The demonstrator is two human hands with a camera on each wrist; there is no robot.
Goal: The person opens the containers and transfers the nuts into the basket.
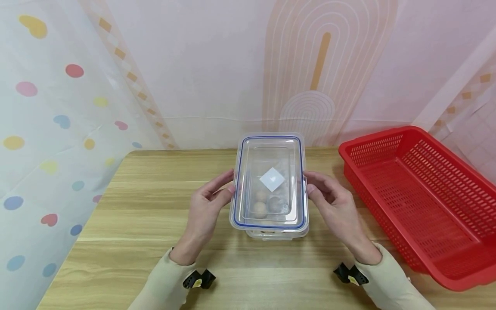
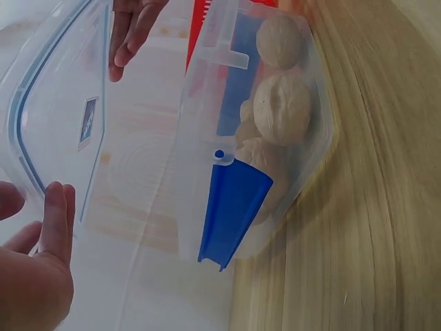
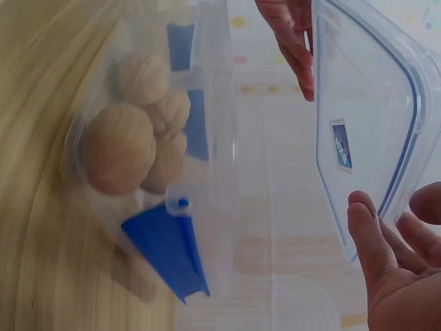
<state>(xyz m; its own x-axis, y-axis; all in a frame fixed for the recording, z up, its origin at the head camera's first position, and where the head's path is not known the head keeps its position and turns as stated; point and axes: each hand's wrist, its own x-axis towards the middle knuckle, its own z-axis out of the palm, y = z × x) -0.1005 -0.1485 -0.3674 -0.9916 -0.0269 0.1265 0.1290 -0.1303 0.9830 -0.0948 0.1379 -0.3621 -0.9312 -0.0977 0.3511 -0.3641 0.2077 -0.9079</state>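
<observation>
A clear plastic lid (image 1: pixel 271 157) with a blue sealing ring is held level above a clear food container (image 1: pixel 272 236). My left hand (image 1: pixel 204 211) pinches the lid's left edge between thumb and fingers. On the opposite edge, my right hand (image 1: pixel 341 211) grips it the same way. Both wrist views show a gap between lid and container. Several walnuts (image 2: pixel 282 108) lie inside the container, which stands on the table. Its blue side latches (image 2: pixel 234 214) are swung outward, as another blue latch (image 3: pixel 167 248) in the right wrist view shows.
A red perforated plastic basket (image 1: pixel 422 189) stands to the right on the wooden table (image 1: pixel 155 215). Behind the table hangs a patterned cloth (image 1: pixel 213 77). A black camera mount (image 1: pixel 199 280) is strapped at each wrist.
</observation>
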